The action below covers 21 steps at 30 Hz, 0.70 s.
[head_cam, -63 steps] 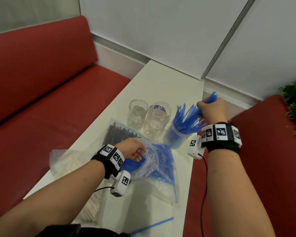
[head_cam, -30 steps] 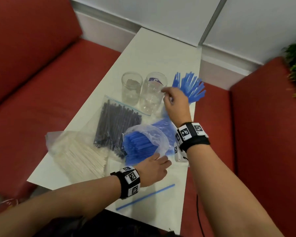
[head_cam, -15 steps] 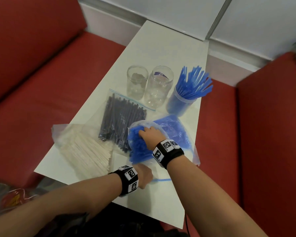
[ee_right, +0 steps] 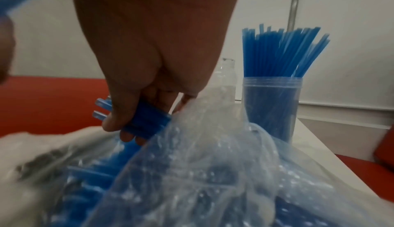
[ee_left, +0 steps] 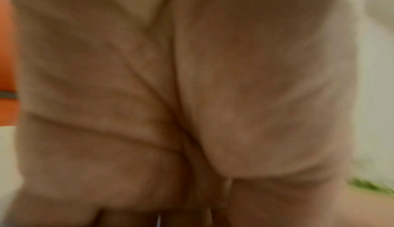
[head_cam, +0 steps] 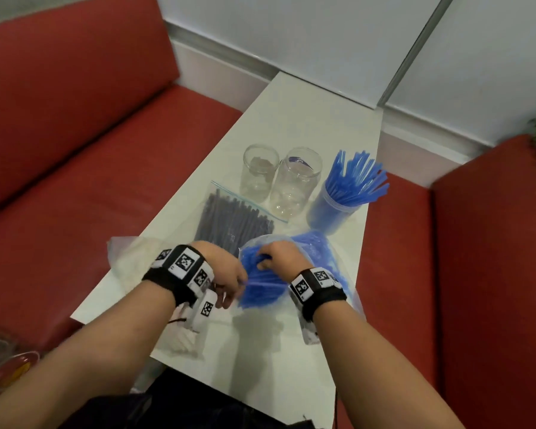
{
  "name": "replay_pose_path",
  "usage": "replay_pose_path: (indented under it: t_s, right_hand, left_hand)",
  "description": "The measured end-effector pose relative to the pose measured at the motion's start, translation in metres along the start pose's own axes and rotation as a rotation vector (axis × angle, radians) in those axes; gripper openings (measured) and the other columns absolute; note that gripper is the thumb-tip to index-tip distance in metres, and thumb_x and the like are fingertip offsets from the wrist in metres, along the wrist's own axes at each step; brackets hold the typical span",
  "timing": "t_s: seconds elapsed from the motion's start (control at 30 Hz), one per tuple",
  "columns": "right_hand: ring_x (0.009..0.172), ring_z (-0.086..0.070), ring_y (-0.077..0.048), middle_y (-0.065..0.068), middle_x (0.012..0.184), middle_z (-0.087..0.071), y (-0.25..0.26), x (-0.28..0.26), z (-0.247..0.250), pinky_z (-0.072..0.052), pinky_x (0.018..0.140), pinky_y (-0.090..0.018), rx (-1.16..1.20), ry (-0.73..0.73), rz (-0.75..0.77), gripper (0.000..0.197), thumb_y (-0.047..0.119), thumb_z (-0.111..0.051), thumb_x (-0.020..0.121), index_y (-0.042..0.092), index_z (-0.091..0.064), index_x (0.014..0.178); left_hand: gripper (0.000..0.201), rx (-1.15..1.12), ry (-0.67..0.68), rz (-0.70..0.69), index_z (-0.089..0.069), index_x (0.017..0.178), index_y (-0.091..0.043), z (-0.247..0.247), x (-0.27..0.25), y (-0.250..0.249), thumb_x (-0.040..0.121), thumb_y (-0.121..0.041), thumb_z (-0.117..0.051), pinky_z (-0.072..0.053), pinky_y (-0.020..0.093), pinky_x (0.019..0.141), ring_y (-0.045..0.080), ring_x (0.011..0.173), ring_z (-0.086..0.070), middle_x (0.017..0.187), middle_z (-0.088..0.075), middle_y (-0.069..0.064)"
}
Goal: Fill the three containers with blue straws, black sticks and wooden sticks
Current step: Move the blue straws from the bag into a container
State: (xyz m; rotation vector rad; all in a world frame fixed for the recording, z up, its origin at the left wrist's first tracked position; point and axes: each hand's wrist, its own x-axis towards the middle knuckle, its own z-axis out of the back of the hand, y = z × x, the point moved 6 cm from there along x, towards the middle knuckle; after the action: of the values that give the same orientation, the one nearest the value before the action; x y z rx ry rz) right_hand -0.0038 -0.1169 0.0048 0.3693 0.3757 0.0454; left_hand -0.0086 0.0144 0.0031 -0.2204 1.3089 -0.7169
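A single blue straw [head_cam: 262,283] is pinched by the left hand [head_cam: 226,274], apparently for adding to the bundle of blue straws [ee_right: 147,121] clasped by the right hand's [head_cam: 280,258] curled fingers [ee_right: 127,136] inside the plastic bag [head_cam: 328,252], likely bound for the straw-filled container [head_cam: 334,212].

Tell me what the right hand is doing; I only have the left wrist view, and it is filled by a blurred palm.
Observer: The right hand grips a small bundle of blue plastic straws at the mouth of a crumpled clear plastic bag.
Operator: Is any container filled?
Observer: The clear plastic tub at the right end of the row stands packed with upright blue straws. The middle clear jar and the left clear jar look empty.
Operator: And the left hand?
Observer: The left hand pinches a single blue straw beside the bag.
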Motion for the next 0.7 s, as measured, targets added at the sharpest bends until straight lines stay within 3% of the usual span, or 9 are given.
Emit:
replay_pose_path:
  t_s: [0.1, 0.17, 0.27, 0.33, 0.4, 0.5, 0.57, 0.6, 0.7]
  right_hand:
    - [0.094, -0.064, -0.024, -0.012, 0.102, -0.072, 0.009, -0.002, 0.021, -0.048, 0.087, -0.033, 0.254, -0.087, 0.012, 0.017, 0.008, -0.067, 0.09, 0.005, -0.073, 0.106]
    - [0.087, -0.061, -0.013, -0.008, 0.101, -0.071, 0.013, -0.005, 0.037, -0.046, 0.084, -0.027, 0.436, -0.144, 0.011, 0.017, 0.006, -0.066, 0.092, 0.003, -0.073, 0.108]
    - [0.081, -0.062, -0.009, -0.007, 0.092, -0.072, 0.018, -0.009, 0.062, -0.046, 0.081, -0.025, 0.553, -0.219, 0.03, 0.014, 0.005, -0.065, 0.093, 0.002, -0.071, 0.105]
    - [0.088, -0.067, -0.02, -0.017, 0.096, -0.073, 0.025, -0.012, 0.082, -0.052, 0.089, -0.034, 0.68, -0.255, 0.057, 0.012, 0.002, -0.062, 0.094, 0.002, -0.069, 0.105]
    - [0.093, -0.068, -0.026, -0.018, 0.099, -0.072, 0.034, -0.015, 0.102, -0.053, 0.096, -0.038, 0.835, -0.29, 0.091, 0.015, 0.0, -0.059, 0.096, 0.004, -0.067, 0.108]
    - [0.089, -0.068, -0.02, -0.01, 0.091, -0.07, 0.05, -0.023, 0.131, -0.056, 0.095, -0.035, 1.078, -0.347, 0.177, 0.013, -0.001, -0.053, 0.1, 0.005, -0.064, 0.106]
    - [0.086, -0.068, -0.019, -0.01, 0.089, -0.068, 0.058, -0.031, 0.15, -0.057, 0.092, -0.031, 1.215, -0.38, 0.247, 0.014, -0.003, -0.052, 0.1, 0.005, -0.063, 0.103]
    - [0.086, -0.067, -0.02, -0.011, 0.09, -0.067, 0.061, -0.035, 0.159, -0.056, 0.092, -0.03, 1.249, -0.391, 0.277, 0.014, -0.004, -0.052, 0.1, 0.003, -0.063, 0.104]
    - [0.095, -0.069, -0.024, -0.014, 0.098, -0.07, 0.061, -0.048, 0.18, -0.055, 0.097, -0.035, 1.149, -0.49, 0.299, 0.015, 0.0, -0.059, 0.097, 0.002, -0.064, 0.111]
  left_hand:
    - [0.028, -0.164, -0.256, -0.09, -0.059, 0.073, -0.015, 0.044, -0.025, 0.016, 0.087, 0.003, -0.043, -0.04, 0.019, 0.049, 0.011, 0.052, -0.053, 0.069, -0.063, 0.005]
    - [0.03, -0.31, -0.373, -0.139, -0.056, 0.073, -0.014, 0.061, -0.036, 0.029, 0.089, 0.007, -0.042, -0.037, 0.02, 0.049, 0.012, 0.051, -0.048, 0.066, -0.056, 0.006]
    - [0.032, -0.594, -0.613, -0.288, -0.057, 0.083, -0.014, 0.077, -0.042, 0.036, 0.087, 0.013, -0.041, -0.036, 0.015, 0.048, 0.011, 0.055, -0.048, 0.073, -0.061, 0.002]
    - [0.029, -0.738, -0.678, -0.437, -0.061, 0.107, -0.013, 0.08, -0.037, 0.021, 0.086, 0.007, -0.054, -0.049, 0.016, 0.067, 0.009, 0.076, -0.062, 0.098, -0.068, 0.004]
    - [0.047, -0.796, -0.606, -0.61, -0.058, 0.125, -0.012, 0.077, -0.026, -0.006, 0.081, -0.007, -0.073, -0.051, 0.027, 0.095, 0.013, 0.108, -0.064, 0.117, -0.067, 0.007]
    - [0.06, -0.78, -0.584, -0.614, -0.058, 0.13, -0.015, 0.071, -0.008, -0.035, 0.079, -0.031, -0.083, -0.044, 0.042, 0.109, 0.023, 0.122, -0.061, 0.127, -0.066, 0.01]
    - [0.045, -0.699, -0.694, -0.551, -0.068, 0.112, -0.012, 0.074, -0.001, -0.043, 0.081, -0.045, -0.078, -0.045, 0.044, 0.105, 0.02, 0.106, -0.067, 0.107, -0.074, 0.008]
    - [0.039, -0.664, -0.745, -0.539, -0.072, 0.096, -0.013, 0.076, -0.002, -0.048, 0.084, -0.05, -0.073, -0.048, 0.043, 0.096, 0.02, 0.09, -0.067, 0.09, -0.075, 0.005]
    - [0.045, -0.662, -0.835, -0.528, -0.062, 0.062, -0.021, 0.086, -0.011, -0.059, 0.088, -0.058, -0.064, -0.048, 0.042, 0.078, 0.022, 0.063, -0.057, 0.062, -0.06, 0.008]
